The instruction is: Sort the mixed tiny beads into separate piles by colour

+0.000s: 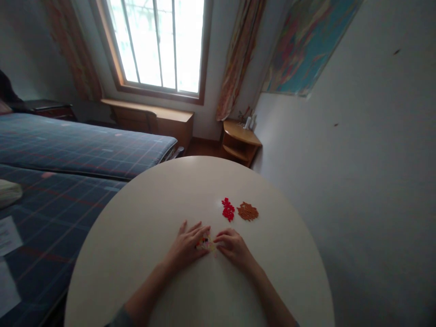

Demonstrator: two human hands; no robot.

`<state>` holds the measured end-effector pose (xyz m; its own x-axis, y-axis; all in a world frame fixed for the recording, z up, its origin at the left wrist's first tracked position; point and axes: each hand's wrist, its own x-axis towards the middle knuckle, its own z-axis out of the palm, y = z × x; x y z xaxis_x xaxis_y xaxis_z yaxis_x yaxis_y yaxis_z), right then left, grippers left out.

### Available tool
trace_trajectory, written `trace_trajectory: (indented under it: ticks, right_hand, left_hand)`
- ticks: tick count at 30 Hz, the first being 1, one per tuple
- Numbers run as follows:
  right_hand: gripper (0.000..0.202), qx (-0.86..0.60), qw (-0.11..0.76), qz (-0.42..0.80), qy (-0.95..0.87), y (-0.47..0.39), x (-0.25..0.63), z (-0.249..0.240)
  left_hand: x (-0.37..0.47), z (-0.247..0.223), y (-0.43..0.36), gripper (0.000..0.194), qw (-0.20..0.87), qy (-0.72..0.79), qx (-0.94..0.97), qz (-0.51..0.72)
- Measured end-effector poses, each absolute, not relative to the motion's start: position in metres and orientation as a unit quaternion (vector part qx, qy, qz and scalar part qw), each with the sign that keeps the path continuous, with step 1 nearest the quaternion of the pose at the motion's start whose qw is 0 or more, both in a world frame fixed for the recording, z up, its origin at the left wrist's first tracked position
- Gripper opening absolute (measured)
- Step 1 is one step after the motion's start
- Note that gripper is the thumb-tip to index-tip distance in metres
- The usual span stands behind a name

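The left forearm (150,288) and right forearm (275,302) lie nearest, angled inward over the round, pale tabletop (204,177). Near its middle, the small mixed pieces (205,242) sit between the hands. The left hand (185,245) is palm down with its grip spread, partly covering them; the right hand (235,247) has its grip curled and fingertips drawn together at their right side, though I cannot tell whether it pinches one. Farther toward the far edge and to the right lie the red pieces (228,211) and, just beside them, the brown pieces (248,211). A sideways sweep of the left palm could scatter what it hides. The right knuckles, pushed forward, might nudge the two heaps together, since the gap between them is narrow.
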<state>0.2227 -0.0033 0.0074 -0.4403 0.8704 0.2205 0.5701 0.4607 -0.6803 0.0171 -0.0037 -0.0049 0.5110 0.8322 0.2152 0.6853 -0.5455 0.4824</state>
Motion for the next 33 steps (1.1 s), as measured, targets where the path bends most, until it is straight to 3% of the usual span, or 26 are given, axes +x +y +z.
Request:
trace_trajectory:
  ticks: [9, 12, 17, 23, 33]
  right_hand:
    - [0.014, -0.475, 0.261, 0.233, -0.807, -0.002, 0.222, 0.003]
    - [0.010, -0.470, 0.228, 0.225, -0.823, -0.004, 0.221, 0.005]
    - [0.025, -0.461, 0.185, 0.232, -0.836, -0.007, 0.220, 0.013]
    - [0.002, -0.466, 0.216, 0.271, -0.814, -0.005, 0.222, 0.013]
    - [0.004, -0.468, 0.211, 0.298, -0.805, -0.005, 0.222, 0.015]
  left_hand:
    - [0.009, 0.002, -0.006, 0.062, 0.281, 0.417, 0.819, 0.278]
    - [0.006, 0.002, -0.006, 0.062, 0.269, 0.407, 0.824, 0.289]
    - [0.013, 0.002, -0.009, 0.042, 0.216, 0.387, 0.848, 0.290]
    - [0.026, 0.000, -0.016, 0.028, 0.158, 0.386, 0.859, 0.296]
    - [0.029, 0.003, -0.016, 0.014, 0.148, 0.398, 0.858, 0.289]
